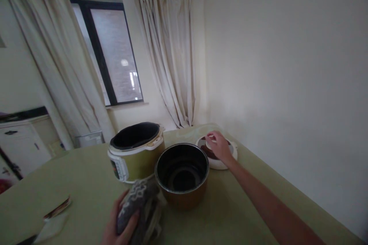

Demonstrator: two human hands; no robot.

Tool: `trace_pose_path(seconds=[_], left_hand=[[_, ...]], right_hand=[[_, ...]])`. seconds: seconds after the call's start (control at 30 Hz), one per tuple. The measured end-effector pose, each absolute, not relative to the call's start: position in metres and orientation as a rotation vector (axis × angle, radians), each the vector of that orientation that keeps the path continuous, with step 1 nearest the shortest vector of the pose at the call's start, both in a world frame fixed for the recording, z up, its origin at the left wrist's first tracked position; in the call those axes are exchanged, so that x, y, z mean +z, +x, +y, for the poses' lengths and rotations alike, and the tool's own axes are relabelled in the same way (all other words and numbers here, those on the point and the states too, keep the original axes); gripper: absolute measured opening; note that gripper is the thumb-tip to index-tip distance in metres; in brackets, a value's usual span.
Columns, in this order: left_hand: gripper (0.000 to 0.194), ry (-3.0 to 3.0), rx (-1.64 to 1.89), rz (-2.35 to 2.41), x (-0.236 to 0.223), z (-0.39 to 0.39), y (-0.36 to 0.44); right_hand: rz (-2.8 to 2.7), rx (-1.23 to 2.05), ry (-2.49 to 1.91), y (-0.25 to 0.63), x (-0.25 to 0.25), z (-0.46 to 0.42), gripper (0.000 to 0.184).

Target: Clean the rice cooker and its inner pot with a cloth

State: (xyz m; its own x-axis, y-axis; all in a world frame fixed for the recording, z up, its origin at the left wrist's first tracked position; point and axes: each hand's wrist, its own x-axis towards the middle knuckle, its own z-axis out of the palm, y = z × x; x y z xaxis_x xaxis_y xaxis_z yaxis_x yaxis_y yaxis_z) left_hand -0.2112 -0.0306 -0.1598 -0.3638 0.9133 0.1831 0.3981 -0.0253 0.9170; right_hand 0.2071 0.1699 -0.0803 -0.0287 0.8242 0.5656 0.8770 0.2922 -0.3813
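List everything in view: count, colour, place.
Cooker base: 1, yellow-green and white, on table, open
Pot: 1, black inside, brownish outside, right of base
Lid: 1, white rim, dark red centre, right of pot
Cloth: 1, grey-white, in left hand
Table: 1, green, under all these
Flat items: a few, pale, reddish and dark, table's left, blurred
Curtains: 2, cream, flanking window
Window: 1, dark frame, back wall
Cabinet: 1, white, far left
Left hand: 1, bare, gripping cloth
Right hand: 1, bare, at lid's top, grip unclear
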Motion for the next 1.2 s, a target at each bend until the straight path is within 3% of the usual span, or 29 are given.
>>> trace_pose_path(seconds=[0.17, 0.43, 0.63, 0.87, 1.2], left_hand=[[0.09, 1.529, 1.163, 1.405, -0.177, -0.035, -0.189], [0.094, 1.62, 1.089, 1.047, -0.175, -0.01, -0.154], [0.1, 1.657, 0.965, 1.075, -0.169, 0.002, -0.133], [0.108, 1.603, 0.981, 1.011, -0.155, 0.052, -0.05], [0.111, 1.553, 0.984, 0.949, -0.16, 0.095, 0.018]], right_hand=[[-1.988, -0.057, -1.816, 0.235, -0.08, 0.224, 0.052], [-2.101, -0.184, -1.889, 0.246, -0.086, 0.226, 0.035], [-2.034, -0.291, -1.793, 0.274, -0.02, 0.234, 0.048], [-2.249, -0.435, -1.325, 0.248, 0.042, 0.209, 0.043], [-2.292, -0.458, -1.46, 0.222, 0.009, 0.199, 0.036]])
